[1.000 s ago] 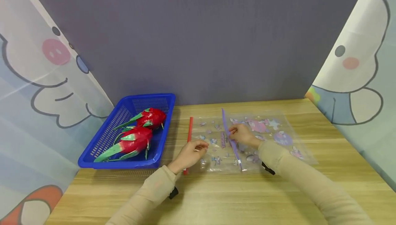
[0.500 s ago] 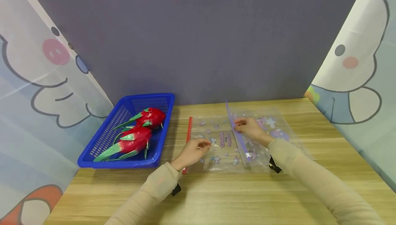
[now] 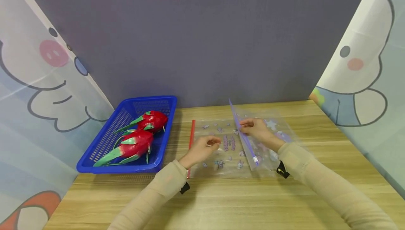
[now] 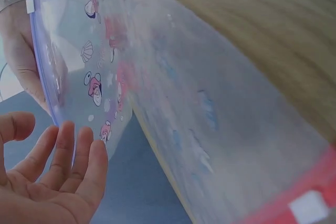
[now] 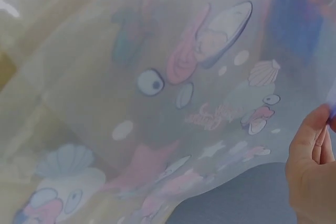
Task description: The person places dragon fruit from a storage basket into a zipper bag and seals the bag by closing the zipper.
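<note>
Two beige sleeves (image 3: 155, 195) come in from our near side over the wooden table (image 3: 227, 205), each with a black strap (image 3: 185, 188) at the wrist. Our left hand (image 3: 202, 149) is above the red-edged bag (image 3: 218, 161), fingers loosely bent and gripping nothing; hand and wrist hide part of that clear, printed bag and a stretch of its red strip. Our right hand (image 3: 261, 131) pinches the raised edge of the purple-edged bag (image 3: 243, 135), which is tilted up from the table and overlaps the other bag's right part. The right hand and sleeve block some of its print from us. Just left of the bags we have a blue basket (image 3: 123, 169) holding the nearer red fruit (image 3: 136, 145) and the farther red fruit (image 3: 155, 120), both green-leaved, the one in front partly covering the other. Cartoon-printed cloths (image 3: 360, 79) flank the table, and a dark grey panel (image 3: 202, 40) stands behind everything.
</note>
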Tool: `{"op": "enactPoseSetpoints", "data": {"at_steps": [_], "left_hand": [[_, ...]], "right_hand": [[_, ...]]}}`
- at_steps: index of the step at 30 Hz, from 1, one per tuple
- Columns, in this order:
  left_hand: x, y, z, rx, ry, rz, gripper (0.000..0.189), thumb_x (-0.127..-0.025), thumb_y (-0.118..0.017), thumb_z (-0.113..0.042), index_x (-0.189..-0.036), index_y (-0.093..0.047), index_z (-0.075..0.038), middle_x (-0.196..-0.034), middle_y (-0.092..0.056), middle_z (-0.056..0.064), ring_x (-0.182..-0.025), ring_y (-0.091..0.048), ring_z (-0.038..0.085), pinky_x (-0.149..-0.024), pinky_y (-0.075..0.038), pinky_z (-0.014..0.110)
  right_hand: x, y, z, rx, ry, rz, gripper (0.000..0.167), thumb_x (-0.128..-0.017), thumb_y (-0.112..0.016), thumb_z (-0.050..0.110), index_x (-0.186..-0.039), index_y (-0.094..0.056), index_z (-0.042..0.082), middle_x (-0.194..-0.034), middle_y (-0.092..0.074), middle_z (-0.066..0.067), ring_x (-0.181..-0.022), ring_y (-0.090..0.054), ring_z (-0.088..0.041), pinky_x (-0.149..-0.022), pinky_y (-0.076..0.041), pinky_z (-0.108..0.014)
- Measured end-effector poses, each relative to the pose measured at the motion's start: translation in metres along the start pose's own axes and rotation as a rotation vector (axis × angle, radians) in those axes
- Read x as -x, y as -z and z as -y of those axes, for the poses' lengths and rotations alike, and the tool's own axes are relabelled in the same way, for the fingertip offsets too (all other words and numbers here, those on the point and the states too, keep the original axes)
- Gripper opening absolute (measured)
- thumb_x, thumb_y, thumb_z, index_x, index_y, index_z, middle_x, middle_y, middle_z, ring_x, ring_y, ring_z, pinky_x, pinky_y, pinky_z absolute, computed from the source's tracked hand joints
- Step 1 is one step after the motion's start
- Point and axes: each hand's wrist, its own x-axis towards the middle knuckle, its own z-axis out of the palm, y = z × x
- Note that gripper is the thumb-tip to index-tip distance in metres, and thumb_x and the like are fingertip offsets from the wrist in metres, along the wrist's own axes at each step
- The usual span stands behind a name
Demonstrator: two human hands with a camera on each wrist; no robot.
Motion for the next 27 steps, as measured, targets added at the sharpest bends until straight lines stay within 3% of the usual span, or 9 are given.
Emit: {"op": "enactPoseSetpoints", "data": {"at_steps": [7, 15, 20, 27], "left_hand": [[-0.013, -0.009, -0.013, 0.091, -0.010, 0.001, 0.033, -0.094, -0.049, -0.029, -0.122, -0.057, -0.014, -0.114, -0.061, 0.002, -0.103, -0.057, 0.019, -0.083, -0.049, 0.033], [-0.034, -0.013, -0.030, 0.255, 0.028, -0.061, 0.039, -0.094, -0.050, -0.033, -0.128, -0.050, -0.015, -0.116, -0.058, 0.005, -0.104, -0.056, 0.020, -0.088, -0.047, 0.036], [-0.042, -0.010, -0.036, 0.301, 0.022, -0.078, 0.045, -0.092, -0.053, -0.036, -0.130, -0.049, -0.011, -0.115, -0.058, 0.005, -0.103, -0.058, 0.019, -0.087, -0.049, 0.034], [-0.048, -0.009, -0.042, 0.320, 0.005, -0.108, 0.049, -0.089, -0.056, -0.037, -0.129, -0.049, -0.008, -0.114, -0.058, 0.006, -0.103, -0.058, 0.020, -0.086, -0.049, 0.033]], "right_hand": [[0.009, -0.008, -0.003, -0.072, -0.032, -0.005, 0.034, -0.088, -0.058, 0.006, -0.117, -0.053, -0.009, -0.105, -0.063, -0.016, -0.081, -0.060, -0.007, -0.080, -0.052, -0.026], [0.016, -0.014, 0.012, -0.042, 0.022, -0.015, 0.033, -0.088, -0.058, 0.009, -0.117, -0.054, -0.005, -0.101, -0.062, -0.013, -0.083, -0.060, -0.010, -0.080, -0.052, -0.028], [0.011, -0.014, 0.023, -0.050, 0.070, -0.011, 0.032, -0.088, -0.059, 0.009, -0.115, -0.055, -0.007, -0.097, -0.062, -0.010, -0.081, -0.060, -0.009, -0.077, -0.052, -0.026], [0.009, -0.011, 0.029, -0.053, 0.076, -0.012, 0.034, -0.088, -0.060, 0.012, -0.115, -0.055, -0.007, -0.093, -0.062, -0.005, -0.079, -0.059, -0.007, -0.075, -0.052, -0.023]]}}
